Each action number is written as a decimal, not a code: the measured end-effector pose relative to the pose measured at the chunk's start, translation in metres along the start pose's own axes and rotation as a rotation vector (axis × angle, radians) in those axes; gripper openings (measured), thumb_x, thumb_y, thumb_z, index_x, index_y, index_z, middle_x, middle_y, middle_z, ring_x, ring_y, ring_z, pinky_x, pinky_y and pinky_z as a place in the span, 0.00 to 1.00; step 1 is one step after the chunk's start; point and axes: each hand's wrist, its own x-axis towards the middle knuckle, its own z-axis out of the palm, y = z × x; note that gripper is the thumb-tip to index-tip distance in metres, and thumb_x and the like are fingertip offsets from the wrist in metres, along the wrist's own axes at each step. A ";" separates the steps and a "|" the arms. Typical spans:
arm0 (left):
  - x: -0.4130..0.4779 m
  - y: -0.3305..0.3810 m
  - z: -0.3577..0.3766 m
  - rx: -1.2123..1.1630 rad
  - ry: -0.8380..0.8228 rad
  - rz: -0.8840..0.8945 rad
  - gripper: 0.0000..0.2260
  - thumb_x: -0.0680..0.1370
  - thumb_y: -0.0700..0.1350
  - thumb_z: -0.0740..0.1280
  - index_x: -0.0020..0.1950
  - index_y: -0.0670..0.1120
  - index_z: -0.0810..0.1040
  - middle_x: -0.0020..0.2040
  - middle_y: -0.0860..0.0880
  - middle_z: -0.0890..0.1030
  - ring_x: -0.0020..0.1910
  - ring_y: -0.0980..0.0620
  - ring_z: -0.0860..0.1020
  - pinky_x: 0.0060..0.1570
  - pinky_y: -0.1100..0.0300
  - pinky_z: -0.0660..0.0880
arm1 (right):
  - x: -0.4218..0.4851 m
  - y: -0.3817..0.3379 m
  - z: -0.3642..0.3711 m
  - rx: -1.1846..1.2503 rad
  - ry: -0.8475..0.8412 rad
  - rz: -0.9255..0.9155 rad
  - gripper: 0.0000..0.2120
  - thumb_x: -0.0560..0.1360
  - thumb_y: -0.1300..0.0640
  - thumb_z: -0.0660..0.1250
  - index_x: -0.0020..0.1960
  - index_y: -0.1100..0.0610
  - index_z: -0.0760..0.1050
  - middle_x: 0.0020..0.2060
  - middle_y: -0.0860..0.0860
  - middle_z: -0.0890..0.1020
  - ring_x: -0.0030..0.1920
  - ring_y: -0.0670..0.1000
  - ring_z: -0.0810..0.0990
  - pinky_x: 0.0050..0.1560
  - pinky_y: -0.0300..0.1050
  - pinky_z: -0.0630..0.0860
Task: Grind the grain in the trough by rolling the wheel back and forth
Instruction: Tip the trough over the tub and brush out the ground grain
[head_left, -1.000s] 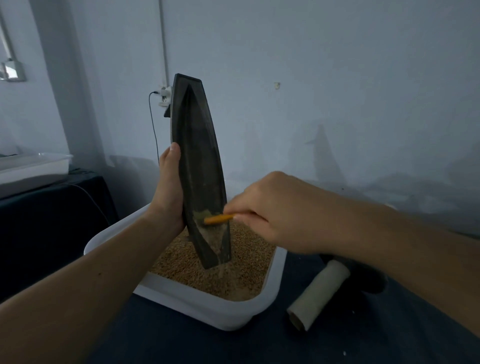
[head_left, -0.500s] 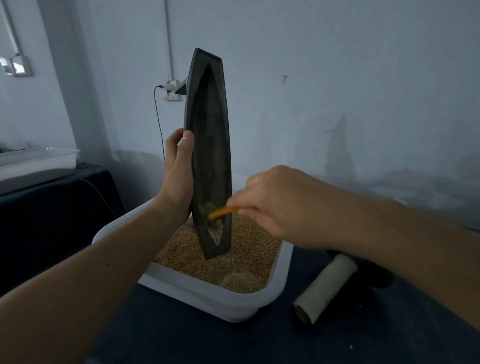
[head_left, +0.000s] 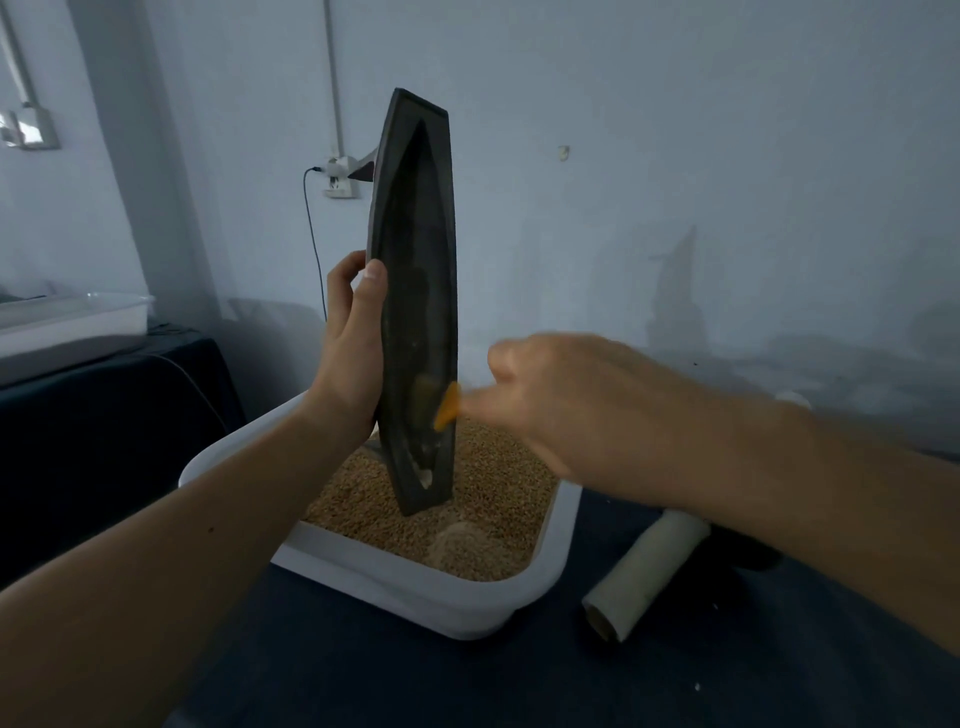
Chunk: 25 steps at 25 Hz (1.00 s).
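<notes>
Since the earlier frames the dark trough has been raised higher and stood closer to upright, and the orange tool has swung from level to a steep downward slant, its outline smeared by motion.

At far left, a shallow white tray (head_left: 78, 319) sits on a dark-draped side surface (head_left: 104, 395) against the pale wall. Further right on the wall, a white power socket (head_left: 340, 179) has a thin black cable (head_left: 311, 244) hanging from it.

Left of centre, the left hand (head_left: 353, 353) is wrapped around the left edge of the trough (head_left: 415, 291), thumb on the front rim, fingers behind. The trough is a long, narrow, boat-shaped dark vessel, held almost vertical with its hollow facing the camera. Its lower tip hangs just above, or may touch, the grain; the view does not settle which. A little pale residue clings inside the hollow near the bottom.

Below it, a white rectangular tub (head_left: 415, 597) on the dark surface (head_left: 363, 675) holds golden-brown grain (head_left: 493, 499), with a small paler mound (head_left: 462, 543) of finer material near the front wall.

Right of centre, the right hand (head_left: 561, 410) is closed around a small orange tool (head_left: 447, 408), whose tip is inside the lower part of the hollow. The hand is blurred.

To the right of the tub, a pale cylindrical handle (head_left: 644, 577) lies on the surface, running into a dark rounded shape (head_left: 748, 553) mostly hidden under the right forearm.
</notes>
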 end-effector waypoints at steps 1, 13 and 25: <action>0.000 -0.001 -0.001 0.003 0.006 -0.001 0.15 0.79 0.65 0.60 0.63 0.63 0.70 0.58 0.50 0.78 0.54 0.50 0.81 0.50 0.45 0.82 | -0.008 -0.004 0.004 -0.004 -0.064 -0.035 0.18 0.78 0.63 0.65 0.64 0.48 0.76 0.37 0.44 0.60 0.34 0.43 0.63 0.30 0.37 0.62; 0.003 0.002 0.000 0.016 0.017 0.022 0.15 0.78 0.66 0.60 0.62 0.64 0.69 0.58 0.52 0.78 0.54 0.53 0.81 0.49 0.50 0.82 | -0.035 -0.011 0.010 -0.018 -0.113 -0.064 0.15 0.74 0.61 0.66 0.57 0.47 0.79 0.38 0.45 0.61 0.36 0.44 0.65 0.29 0.37 0.57; 0.000 0.003 0.007 -0.039 0.009 0.000 0.17 0.80 0.64 0.60 0.66 0.60 0.68 0.61 0.47 0.78 0.57 0.48 0.81 0.52 0.43 0.81 | -0.041 -0.016 0.017 0.123 0.001 0.015 0.14 0.76 0.61 0.64 0.59 0.50 0.79 0.37 0.43 0.64 0.34 0.42 0.64 0.30 0.36 0.65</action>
